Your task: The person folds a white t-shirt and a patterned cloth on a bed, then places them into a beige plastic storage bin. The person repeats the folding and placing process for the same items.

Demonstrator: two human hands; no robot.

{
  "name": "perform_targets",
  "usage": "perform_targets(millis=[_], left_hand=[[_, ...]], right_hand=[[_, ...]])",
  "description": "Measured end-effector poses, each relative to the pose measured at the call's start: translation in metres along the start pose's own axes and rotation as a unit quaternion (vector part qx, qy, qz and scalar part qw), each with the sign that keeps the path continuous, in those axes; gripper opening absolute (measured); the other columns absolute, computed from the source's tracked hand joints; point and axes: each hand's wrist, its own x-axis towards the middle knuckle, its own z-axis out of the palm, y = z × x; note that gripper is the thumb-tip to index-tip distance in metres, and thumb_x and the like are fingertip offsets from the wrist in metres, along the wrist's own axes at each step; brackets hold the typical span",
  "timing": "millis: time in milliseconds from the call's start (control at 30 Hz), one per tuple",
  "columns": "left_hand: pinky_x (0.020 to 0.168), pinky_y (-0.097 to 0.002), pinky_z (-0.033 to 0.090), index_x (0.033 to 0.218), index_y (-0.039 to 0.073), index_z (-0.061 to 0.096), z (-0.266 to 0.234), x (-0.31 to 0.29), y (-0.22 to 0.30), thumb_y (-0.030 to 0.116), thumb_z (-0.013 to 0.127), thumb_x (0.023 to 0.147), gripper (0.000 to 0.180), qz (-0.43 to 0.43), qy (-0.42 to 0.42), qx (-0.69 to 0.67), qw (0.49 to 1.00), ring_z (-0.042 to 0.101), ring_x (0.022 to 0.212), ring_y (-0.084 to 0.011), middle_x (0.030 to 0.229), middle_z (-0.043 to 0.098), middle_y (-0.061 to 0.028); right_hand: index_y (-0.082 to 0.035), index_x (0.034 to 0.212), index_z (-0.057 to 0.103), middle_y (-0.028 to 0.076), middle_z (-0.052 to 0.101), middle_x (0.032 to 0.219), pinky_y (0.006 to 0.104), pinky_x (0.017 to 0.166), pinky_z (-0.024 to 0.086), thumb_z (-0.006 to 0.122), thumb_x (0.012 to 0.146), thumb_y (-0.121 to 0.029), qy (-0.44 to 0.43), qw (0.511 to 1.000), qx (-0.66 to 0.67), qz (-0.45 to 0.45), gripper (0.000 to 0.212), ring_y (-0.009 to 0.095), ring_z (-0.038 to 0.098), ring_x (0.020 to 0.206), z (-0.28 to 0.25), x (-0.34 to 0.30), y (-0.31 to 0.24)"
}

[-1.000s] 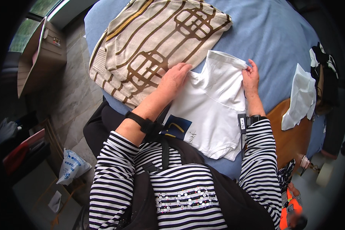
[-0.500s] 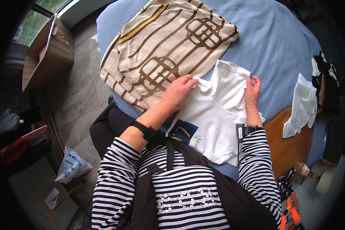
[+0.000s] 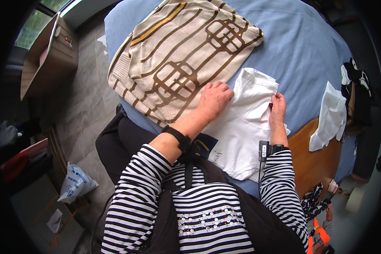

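Observation:
A white T-shirt (image 3: 237,146), partly folded, lies on the blue bed cover with a dark blue print (image 3: 208,143) near its left side. My left hand (image 3: 216,100) closes its fingers on the shirt's upper left edge, and its wrist and forearm cover part of the print. At the right edge, my right hand (image 3: 277,109) pinches the white fabric between thumb and fingers. Just beyond my left hand, a beige sweater (image 3: 156,53) with brown lines and a yellow-brown stripe is spread out, folded over on itself.
The blue cover (image 3: 298,63) spans the surface under the clothes. On the right are a brown wooden panel (image 3: 315,163), a white cloth (image 3: 328,116) and dark garments (image 3: 357,89). A cardboard box (image 3: 53,59) and a plastic bag (image 3: 77,183) stand left. Another person in orange (image 3: 321,235) is at lower right.
My left hand has slid right and away from me along the shirt, its fingers now curled in. My right fingers have drawn slightly nearer and closed on the edge. The collar end has shifted a little.

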Motion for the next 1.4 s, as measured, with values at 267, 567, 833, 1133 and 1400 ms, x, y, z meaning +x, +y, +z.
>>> perform_targets(millis=[267,567,833,1133,1400], left_hand=[[0.091,-0.0392,0.051,0.096,0.013,0.074,0.005,0.005,-0.017,0.01,0.074,0.081,0.015,-0.117,-0.019,-0.136,0.984,0.06,0.1,-0.0296,0.098,0.068,-0.005],[0.09,-0.0393,0.05,0.094,0.009,0.074,0.002,0.006,-0.021,0.014,0.073,0.086,0.009,-0.151,-0.001,-0.186,0.971,0.061,0.097,-0.0309,0.096,0.069,-0.008],[0.087,-0.0398,0.05,0.097,0.007,0.071,0.006,0.004,-0.017,0.012,0.071,0.089,0.009,-0.151,0.04,-0.177,0.972,0.061,0.095,-0.0311,0.095,0.068,-0.0103],[0.088,-0.0405,0.05,0.098,0.007,0.071,0.007,0.004,-0.017,0.013,0.071,0.09,0.01,-0.153,0.024,-0.144,0.977,0.06,0.096,-0.0322,0.097,0.068,-0.0108],[0.092,-0.0413,0.05,0.103,0.006,0.071,-0.002,0.004,-0.009,0.014,0.072,0.09,0.015,-0.148,0.033,-0.134,0.979,0.061,0.101,-0.0332,0.103,0.069,-0.0113]], right_hand=[[-0.005,0.124,0.056,0.007,0.066,0.12,0.0329,0.104,0.047,0.057,0.101,0.0,-0.047,0.979,0.199,-0.002,0.023,0.017,0.062,0.109,-0.012,0.001,0.003],[-0.005,0.125,0.058,0.008,0.066,0.123,0.0357,0.106,0.048,0.056,0.102,-0.002,-0.042,0.97,0.239,-0.003,0.023,0.018,0.061,0.115,-0.007,-0.001,-0.01],[-0.004,0.126,0.06,0.008,0.069,0.121,0.0314,0.104,0.047,0.06,0.102,-0.006,-0.015,0.986,0.167,0.019,0.024,0.017,0.063,0.11,-0.006,0.004,-0.005],[-0.003,0.136,0.054,0.009,0.067,0.119,0.0317,0.091,0.051,0.057,0.106,-0.036,-0.049,0.995,0.076,0.045,0.045,0.017,0.064,0.104,-0.022,-0.014,-0.036],[0.0,0.131,0.059,0.002,0.068,0.102,0.0255,0.082,0.052,0.078,0.093,-0.024,-0.075,0.976,-0.204,-0.001,0.048,0.009,0.061,0.087,-0.045,-0.047,-0.028]])
